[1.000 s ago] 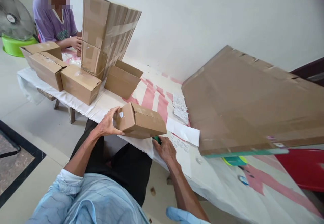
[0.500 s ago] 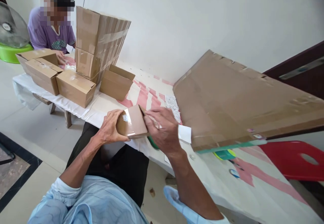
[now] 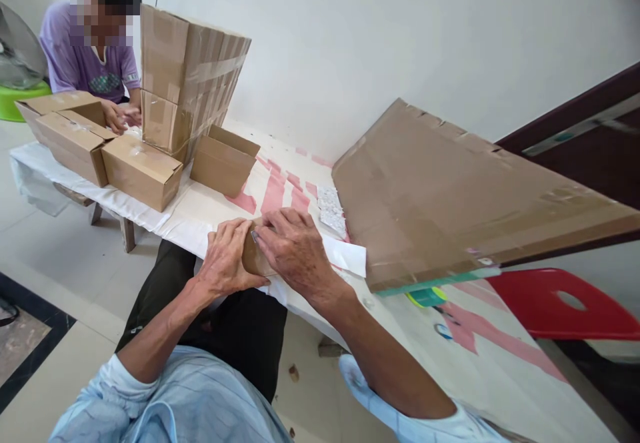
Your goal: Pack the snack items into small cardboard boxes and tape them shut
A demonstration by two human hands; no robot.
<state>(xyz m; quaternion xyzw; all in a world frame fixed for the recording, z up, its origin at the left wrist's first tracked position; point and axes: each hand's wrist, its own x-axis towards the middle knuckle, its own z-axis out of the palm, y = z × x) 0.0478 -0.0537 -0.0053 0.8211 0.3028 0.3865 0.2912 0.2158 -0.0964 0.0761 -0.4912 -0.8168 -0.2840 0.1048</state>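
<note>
A small brown cardboard box (image 3: 254, 260) is held at the table's front edge, above my lap. My left hand (image 3: 227, 256) grips its left end, with the thumb low and the fingers over the top. Curled over the top and right side of the box, my right hand (image 3: 295, 249) presses its fingertips near a small shiny bluish patch. This hand hides most of the box. A white sheet of paper (image 3: 346, 256) lies just right of my right hand.
Closed cartons (image 3: 143, 169) and an open carton (image 3: 223, 166) stand left, by a tall taped stack (image 3: 163, 63). A large cardboard sheet (image 3: 450, 189) leans at right, near a tape roll (image 3: 425, 296) and red stool (image 3: 565, 303). A co-worker (image 3: 95, 63) sits far left.
My right hand has moved left from the box's right end across its top, now covering much of it. The view has shifted slightly to the right. The co-worker's hands have come together.
</note>
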